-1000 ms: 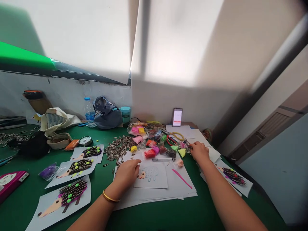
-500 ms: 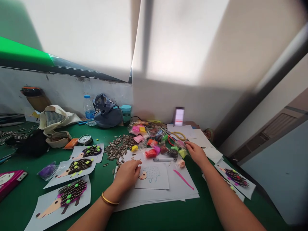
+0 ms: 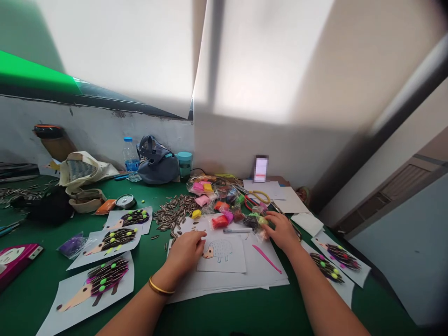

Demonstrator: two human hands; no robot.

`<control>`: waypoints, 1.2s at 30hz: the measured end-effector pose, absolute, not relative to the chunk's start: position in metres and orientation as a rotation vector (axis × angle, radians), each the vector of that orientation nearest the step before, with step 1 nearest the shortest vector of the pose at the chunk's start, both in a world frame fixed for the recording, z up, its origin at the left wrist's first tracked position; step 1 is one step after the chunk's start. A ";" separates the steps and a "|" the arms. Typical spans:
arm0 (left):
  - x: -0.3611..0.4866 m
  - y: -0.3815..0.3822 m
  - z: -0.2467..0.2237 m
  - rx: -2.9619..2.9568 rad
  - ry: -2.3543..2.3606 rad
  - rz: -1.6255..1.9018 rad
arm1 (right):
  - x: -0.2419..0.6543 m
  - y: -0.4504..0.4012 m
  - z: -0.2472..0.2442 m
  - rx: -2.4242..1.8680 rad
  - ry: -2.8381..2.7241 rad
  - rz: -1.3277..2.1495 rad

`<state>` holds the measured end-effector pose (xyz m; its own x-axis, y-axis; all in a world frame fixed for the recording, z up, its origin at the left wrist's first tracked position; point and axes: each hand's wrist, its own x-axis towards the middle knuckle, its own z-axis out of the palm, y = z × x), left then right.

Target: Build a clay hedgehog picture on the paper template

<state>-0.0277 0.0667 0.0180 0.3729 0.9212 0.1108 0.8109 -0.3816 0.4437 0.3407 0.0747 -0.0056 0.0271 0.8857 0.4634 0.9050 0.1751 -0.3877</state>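
A small white sheet with a hedgehog drawing (image 3: 221, 252) lies on larger white paper; its face is peach-coloured clay. My left hand (image 3: 187, 249) rests at the sheet's left edge, fingers bent together, and whether anything is between them is hidden. My right hand (image 3: 281, 229) has its fingers apart at the right side of the bagged clay, touching a light green packet (image 3: 262, 220). Red clay (image 3: 220, 221) in a bag, a pen (image 3: 238, 230) and a pink tool (image 3: 266, 259) lie between the hands. Sunflower seeds (image 3: 175, 212) are heaped behind my left hand.
Finished hedgehog pictures lie at left (image 3: 94, 289) and right (image 3: 341, 256). Yellow-handled scissors (image 3: 259, 196) and a phone (image 3: 261, 169) are at the back. A blue bag (image 3: 157, 163), water bottle (image 3: 130, 156) and teal-lidded cup (image 3: 184, 163) stand by the wall.
My right hand has moved nearer and slightly left, from beside the scissors to the green and dark clay packets. My left hand has stayed at the drawing's edge.
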 end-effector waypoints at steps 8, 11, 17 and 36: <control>-0.024 0.058 0.026 2.273 1.428 0.827 | 0.274 0.031 0.010 -1.478 -1.686 0.039; -0.011 0.043 0.028 2.078 1.255 0.954 | 0.230 0.014 0.006 -1.210 -1.898 -0.013; 0.010 0.018 0.021 1.694 1.017 1.040 | 0.192 0.002 0.001 -1.155 -1.956 -0.009; 0.012 0.022 0.014 1.278 0.977 1.125 | 0.199 0.000 -0.003 -1.044 -1.934 0.340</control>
